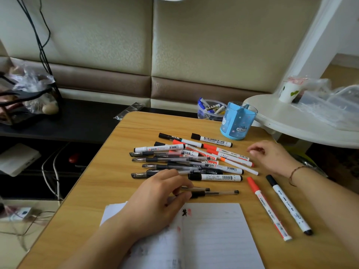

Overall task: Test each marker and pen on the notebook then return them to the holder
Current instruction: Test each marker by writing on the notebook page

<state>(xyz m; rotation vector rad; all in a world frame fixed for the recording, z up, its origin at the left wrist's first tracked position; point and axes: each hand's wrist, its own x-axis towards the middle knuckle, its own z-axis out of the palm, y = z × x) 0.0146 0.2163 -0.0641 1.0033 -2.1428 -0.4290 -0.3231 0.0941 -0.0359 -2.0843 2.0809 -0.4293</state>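
1. In the head view we see a wooden table [93, 191] with an open notebook [213, 235] at its near edge, black and red marks near the top of its right page.
2. Beyond the notebook lies a heap of pens and markers [190, 158], most with their long axes running left to right; the clear pens' tips point left.
3. A red marker [269, 208] and a black marker [289, 204] lie apart on the right, side by side, slanting from far-left to near-right, caps at the far end.
4. The blue holder [238, 121] stands upright at the far right of the table, with a clear tub of markers [209, 110] just behind it.
5. Our left hand [155, 202] rests over the notebook's far edge, fingers curled round a clear pen [215, 193] that lies left to right.
6. Our right hand [272, 156] hovers just right of the heap, fingers loosely curled, holding nothing.
7. A white round table [291, 117] juts in beside the holder.
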